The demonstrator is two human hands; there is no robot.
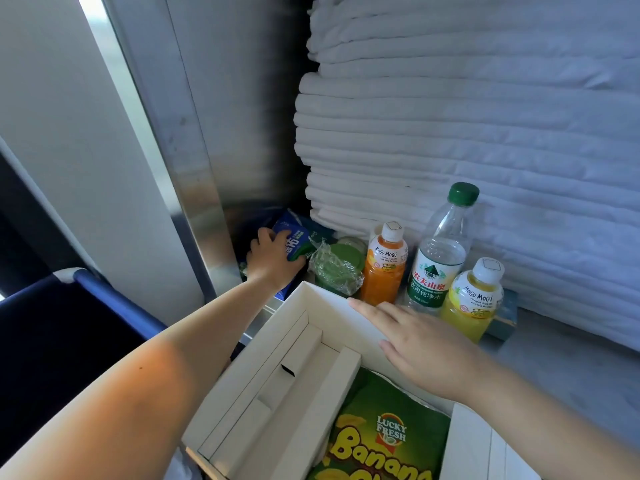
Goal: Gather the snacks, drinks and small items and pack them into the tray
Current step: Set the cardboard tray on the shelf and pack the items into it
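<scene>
— What has the left hand point(268, 259) got?
— Its fingers are curled around a blue carton point(294, 244), gripped in the far corner by the metal wall, just left of a plastic-wrapped green cup point(337, 270).

— And the right hand point(420, 344)?
— Flat and open, holding nothing, its palm resting on the far wall of the white tray point(311, 327).

— Where's everything else?
— A banana chip bag point(384, 434) lies in the tray below that palm. Just beyond the fingers stand an orange bottle point(385, 268), a water bottle point(438, 258) and a yellow bottle point(472, 301).
</scene>
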